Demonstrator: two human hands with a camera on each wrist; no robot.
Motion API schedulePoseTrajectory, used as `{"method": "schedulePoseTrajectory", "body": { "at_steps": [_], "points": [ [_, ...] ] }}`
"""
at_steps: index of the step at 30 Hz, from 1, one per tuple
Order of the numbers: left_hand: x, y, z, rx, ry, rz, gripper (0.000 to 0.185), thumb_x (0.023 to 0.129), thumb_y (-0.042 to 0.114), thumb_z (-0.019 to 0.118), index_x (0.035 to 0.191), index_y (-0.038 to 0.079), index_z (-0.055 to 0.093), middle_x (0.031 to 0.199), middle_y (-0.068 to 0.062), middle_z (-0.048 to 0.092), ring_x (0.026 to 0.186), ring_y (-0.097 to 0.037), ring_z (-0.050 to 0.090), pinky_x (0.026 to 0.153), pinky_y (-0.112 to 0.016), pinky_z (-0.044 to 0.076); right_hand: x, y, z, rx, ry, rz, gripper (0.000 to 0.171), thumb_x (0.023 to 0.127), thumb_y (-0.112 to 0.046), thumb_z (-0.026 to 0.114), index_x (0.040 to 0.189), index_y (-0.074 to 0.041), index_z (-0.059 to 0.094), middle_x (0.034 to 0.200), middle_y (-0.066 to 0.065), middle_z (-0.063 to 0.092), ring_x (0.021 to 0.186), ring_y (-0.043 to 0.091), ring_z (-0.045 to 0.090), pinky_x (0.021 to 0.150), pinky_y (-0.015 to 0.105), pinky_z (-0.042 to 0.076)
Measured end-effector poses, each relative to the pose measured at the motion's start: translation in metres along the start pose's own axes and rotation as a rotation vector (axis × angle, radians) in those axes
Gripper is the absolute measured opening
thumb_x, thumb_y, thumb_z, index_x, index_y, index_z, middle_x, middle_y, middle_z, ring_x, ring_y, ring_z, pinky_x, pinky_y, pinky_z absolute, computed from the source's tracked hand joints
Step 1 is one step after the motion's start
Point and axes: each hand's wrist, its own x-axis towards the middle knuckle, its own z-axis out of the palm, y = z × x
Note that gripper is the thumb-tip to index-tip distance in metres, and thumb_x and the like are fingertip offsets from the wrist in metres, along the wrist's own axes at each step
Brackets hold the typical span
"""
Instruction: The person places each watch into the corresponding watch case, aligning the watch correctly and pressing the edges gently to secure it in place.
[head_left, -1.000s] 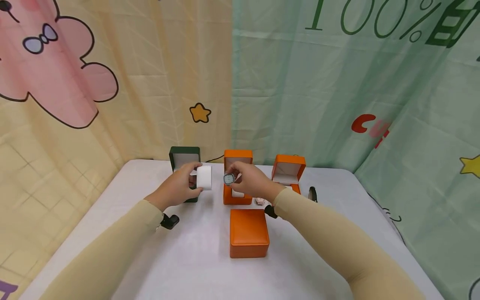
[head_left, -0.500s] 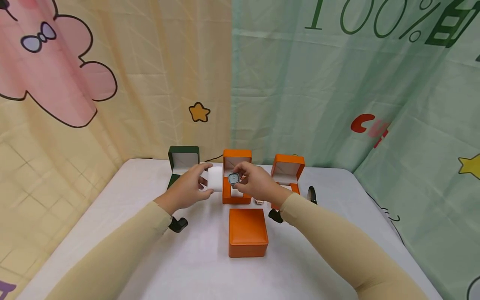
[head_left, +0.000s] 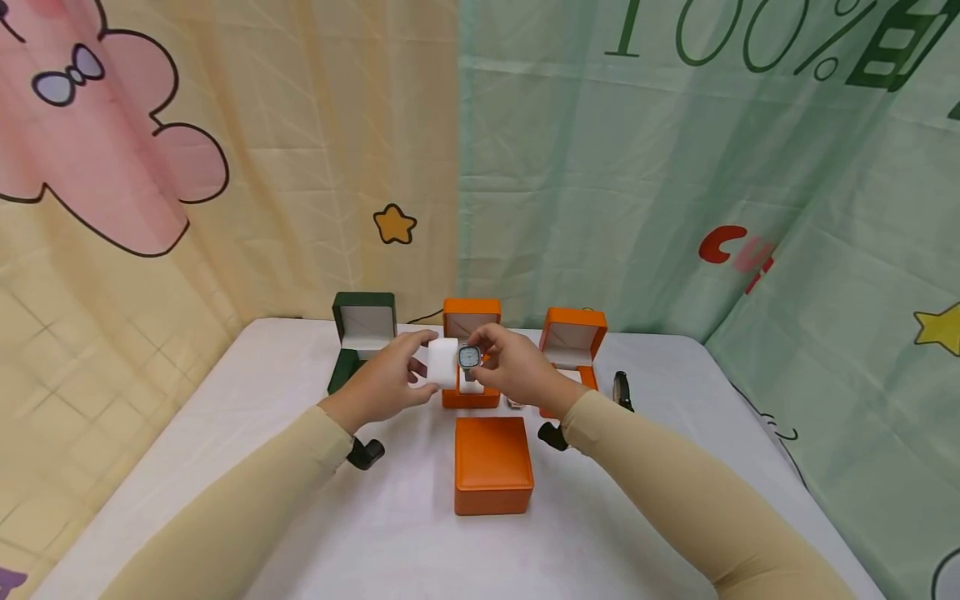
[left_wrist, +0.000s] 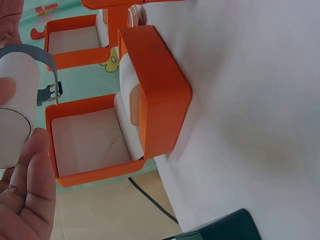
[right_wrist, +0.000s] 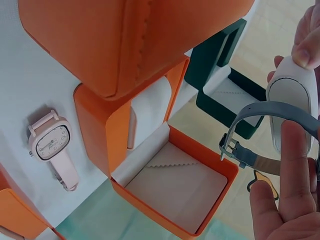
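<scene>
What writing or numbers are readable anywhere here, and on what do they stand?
"100%" in dark green outline, on the green curtain; a blocky green character follows, cut off by the frame's edge.
Red letters lower on that curtain, starting with something like "C": folded and blurred, not readable.
Pink watch lying on the table: marks on its dial too small to read.
Grey watch in the right hand: dial too small to read.

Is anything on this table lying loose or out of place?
Yes: a pink wristwatch lies bare on the white table beside the open orange boxes, and a dark watch lies loose farther right. Nothing looks spilled or broken.
</scene>
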Motion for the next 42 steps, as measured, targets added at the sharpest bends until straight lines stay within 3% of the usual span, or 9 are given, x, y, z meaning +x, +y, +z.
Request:
{"method": "schedulePoseTrajectory", "body": {
  "at_steps": [6, 17, 34, 42],
  "points": [
    [0.0009, 0.0035, 0.0032, -0.004, -0.007, 0.018, 0.078, 0.091, 0.014, 0.083, 0.156, 0.01, 0.041, 0.148, -0.013, 0.05, 0.108, -0.025, 0.068, 0.096, -0.04, 0.062, -0.0029, -0.001, 0.0001, 0.031, 0.008, 0.012, 0.038, 0.096, -0.007, 0.075, 0.129, -0.013, 0.058, 0.124, 0.009, 0.067, 0.101, 0.021, 0.072, 0.08, 0.029, 0.062],
    [0.0013, 0.0078, 0.007, -0.006, -0.009, 0.03, 0.079, 0.091, 0.014, 0.083, 0.157, 0.009, 0.04, 0.147, -0.013, 0.05, 0.107, -0.025, 0.068, 0.094, -0.038, 0.063, -0.0075, 0.0005, 0.0005, 0.096, 0.03, -0.002, 0.039, 0.097, -0.004, 0.074, 0.131, -0.011, 0.056, 0.13, 0.009, 0.062, 0.107, 0.023, 0.073, 0.086, 0.032, 0.064],
    [0.0024, 0.0087, 0.0085, -0.005, -0.019, 0.027, 0.081, 0.091, 0.015, 0.083, 0.159, 0.01, 0.039, 0.15, -0.013, 0.049, 0.11, -0.029, 0.069, 0.095, -0.038, 0.062, -0.0088, 0.0053, 0.0004, 0.117, 0.058, -0.003, 0.039, 0.097, -0.005, 0.074, 0.131, -0.012, 0.057, 0.128, 0.009, 0.059, 0.101, 0.02, 0.073, 0.077, 0.03, 0.063],
    [0.0023, 0.0084, 0.0085, -0.019, -0.016, 0.027, 0.081, 0.091, 0.014, 0.083, 0.158, 0.008, 0.039, 0.149, -0.014, 0.049, 0.107, -0.025, 0.067, 0.098, -0.046, 0.061, -0.0098, 0.0052, 0.0022, 0.112, 0.07, -0.008, 0.038, 0.097, -0.006, 0.074, 0.131, -0.012, 0.058, 0.13, 0.009, 0.06, 0.094, 0.019, 0.072, 0.071, 0.03, 0.06]
  ]
}}
